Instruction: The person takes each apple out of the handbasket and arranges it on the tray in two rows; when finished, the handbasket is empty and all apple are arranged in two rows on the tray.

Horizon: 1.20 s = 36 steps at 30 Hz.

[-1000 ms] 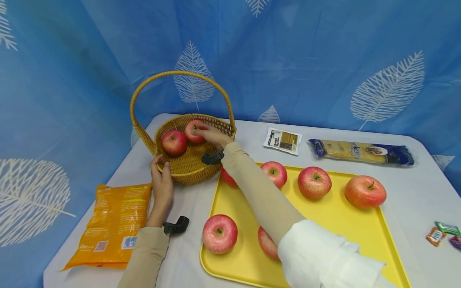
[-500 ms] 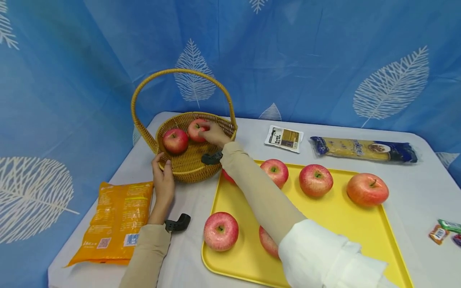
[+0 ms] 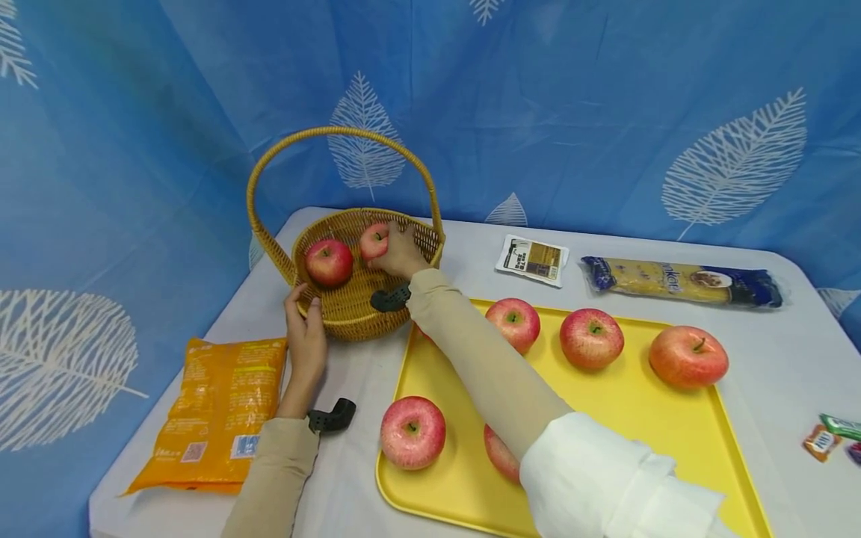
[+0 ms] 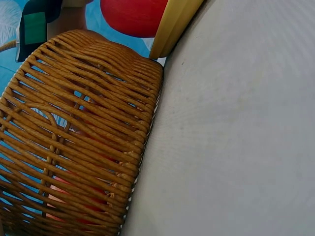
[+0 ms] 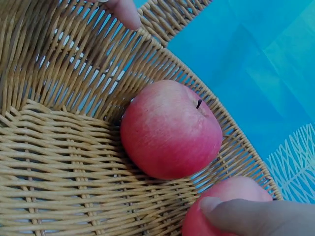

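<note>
A wicker basket with a tall arched handle stands at the back left of the table. Inside it lie a red apple and, to its right, a paler apple. My right hand reaches into the basket and grips the paler apple from its right side; in the right wrist view its thumb presses on that apple, and the rest of the hand is out of view there. At the basket's front left, my left hand holds the rim with thumb and fingers. Wickerwork fills much of the left wrist view.
A yellow tray holds several apples, partly hidden under my right forearm. An orange bag lies left of my left forearm. Behind the tray lie a small white packet and a long blue-and-yellow package. Small wrapped candies are at far right.
My right hand and the paler apple have shifted slightly right inside the basket. My left hand stays at the rim. The head view has moved a little.
</note>
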Available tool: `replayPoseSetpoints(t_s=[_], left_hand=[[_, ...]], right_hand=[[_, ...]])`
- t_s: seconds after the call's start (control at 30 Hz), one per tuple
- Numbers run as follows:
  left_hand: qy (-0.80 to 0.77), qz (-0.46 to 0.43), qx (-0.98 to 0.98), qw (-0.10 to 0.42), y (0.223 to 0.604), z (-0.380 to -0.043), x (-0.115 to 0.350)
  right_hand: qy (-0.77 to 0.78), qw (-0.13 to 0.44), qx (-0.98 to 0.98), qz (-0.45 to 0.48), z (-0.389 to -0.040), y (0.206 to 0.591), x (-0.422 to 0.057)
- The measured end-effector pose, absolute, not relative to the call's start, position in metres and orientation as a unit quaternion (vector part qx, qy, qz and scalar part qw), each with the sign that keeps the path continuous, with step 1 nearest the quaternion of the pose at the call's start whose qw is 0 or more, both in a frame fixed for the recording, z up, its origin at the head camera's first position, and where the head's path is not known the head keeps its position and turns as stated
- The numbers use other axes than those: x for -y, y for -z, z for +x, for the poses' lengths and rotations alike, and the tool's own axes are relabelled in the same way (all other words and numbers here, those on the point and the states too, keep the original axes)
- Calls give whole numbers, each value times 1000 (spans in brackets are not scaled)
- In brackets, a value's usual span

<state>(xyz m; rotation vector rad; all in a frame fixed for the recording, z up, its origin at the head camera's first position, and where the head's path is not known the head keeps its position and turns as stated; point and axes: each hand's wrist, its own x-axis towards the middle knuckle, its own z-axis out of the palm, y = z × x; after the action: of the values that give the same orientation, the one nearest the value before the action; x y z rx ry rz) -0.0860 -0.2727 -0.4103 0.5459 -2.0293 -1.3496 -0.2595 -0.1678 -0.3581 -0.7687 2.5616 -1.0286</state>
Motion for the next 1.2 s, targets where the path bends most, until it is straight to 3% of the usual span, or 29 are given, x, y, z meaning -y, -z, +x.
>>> replayPoseSetpoints(t_s=[0.4,0.73,1.2], left_hand=[[515,212,774,302,407,-83,271],[511,209,777,301,377,-74,252],[509,215,775,307,410,-85,275]], right_hand=[[337,98,-894,-278,-255,357,166],[368,96,-885,-269,-260,356,166],[422,104,-865,-251,-249,352,161]])
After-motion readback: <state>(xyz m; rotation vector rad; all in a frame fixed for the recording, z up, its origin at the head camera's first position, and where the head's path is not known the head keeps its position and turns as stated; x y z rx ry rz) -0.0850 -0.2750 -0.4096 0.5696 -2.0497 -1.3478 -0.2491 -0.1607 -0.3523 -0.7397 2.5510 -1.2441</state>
